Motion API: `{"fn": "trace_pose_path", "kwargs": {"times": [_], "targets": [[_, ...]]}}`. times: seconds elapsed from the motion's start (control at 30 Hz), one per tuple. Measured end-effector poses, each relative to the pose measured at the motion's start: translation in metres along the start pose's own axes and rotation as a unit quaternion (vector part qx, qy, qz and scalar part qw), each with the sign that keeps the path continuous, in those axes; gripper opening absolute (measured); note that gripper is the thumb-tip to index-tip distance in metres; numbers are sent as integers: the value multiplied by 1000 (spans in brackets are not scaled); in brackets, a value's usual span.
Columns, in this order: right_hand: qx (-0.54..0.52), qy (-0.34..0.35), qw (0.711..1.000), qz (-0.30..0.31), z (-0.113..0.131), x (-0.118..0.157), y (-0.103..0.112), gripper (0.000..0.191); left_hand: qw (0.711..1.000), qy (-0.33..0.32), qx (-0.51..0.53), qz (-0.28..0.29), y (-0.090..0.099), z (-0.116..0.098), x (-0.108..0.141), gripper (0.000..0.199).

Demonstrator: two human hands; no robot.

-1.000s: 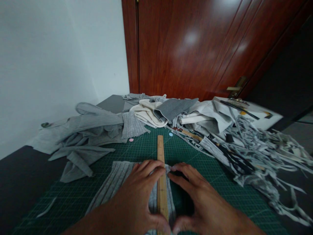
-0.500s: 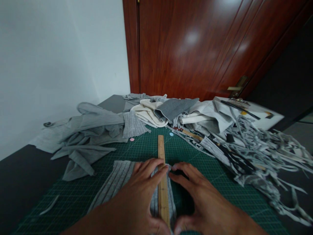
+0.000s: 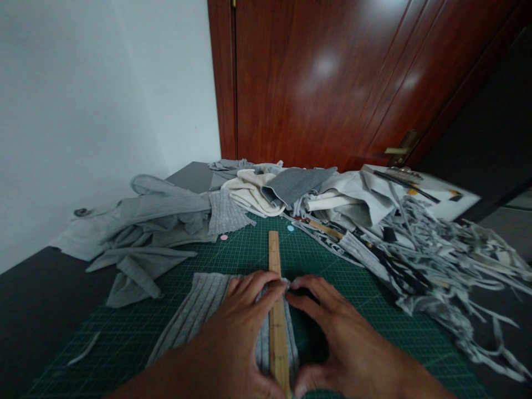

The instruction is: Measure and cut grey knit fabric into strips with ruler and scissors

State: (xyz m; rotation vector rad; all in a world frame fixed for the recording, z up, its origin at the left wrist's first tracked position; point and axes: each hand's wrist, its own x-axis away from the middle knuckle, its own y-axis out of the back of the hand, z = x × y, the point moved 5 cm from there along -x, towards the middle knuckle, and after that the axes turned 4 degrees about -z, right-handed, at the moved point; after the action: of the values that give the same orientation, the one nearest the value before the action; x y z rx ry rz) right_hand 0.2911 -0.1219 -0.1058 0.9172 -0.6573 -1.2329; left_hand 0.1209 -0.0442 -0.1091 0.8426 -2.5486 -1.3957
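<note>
In the head view, the left hand (image 3: 236,327) has its fingers stretched across the wooden ruler (image 3: 278,327), with the thumb well apart from them near the ruler's lower part. It seems to press down rather than grip. The right hand (image 3: 349,332) arches with fingers and thumb wide apart, tips at the cloth's right edge; I cannot tell whether they pinch it. The ribbed grey cloth (image 3: 203,299) lies under the left fingers and spreads out to their left, and the ruler lies along it, its far end past the fingertips. Beneath is a green mat (image 3: 332,252). Beyond the left fingers is a heap of grey cloth (image 3: 166,208); beyond the right ones, a tangle of strips (image 3: 440,249). The step in hand looks like lining the ruler up with the cloth's edge; the next move calls for even pressure so neither slips
</note>
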Motion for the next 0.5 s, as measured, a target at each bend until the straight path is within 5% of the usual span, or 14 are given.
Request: {"fn": "trace_pose_path", "kwargs": {"times": [0.5], "targets": [[11, -12, 1000, 26, 3, -1, -1, 107, 1000, 22, -19, 10, -1, -3, 0, 127]]}}
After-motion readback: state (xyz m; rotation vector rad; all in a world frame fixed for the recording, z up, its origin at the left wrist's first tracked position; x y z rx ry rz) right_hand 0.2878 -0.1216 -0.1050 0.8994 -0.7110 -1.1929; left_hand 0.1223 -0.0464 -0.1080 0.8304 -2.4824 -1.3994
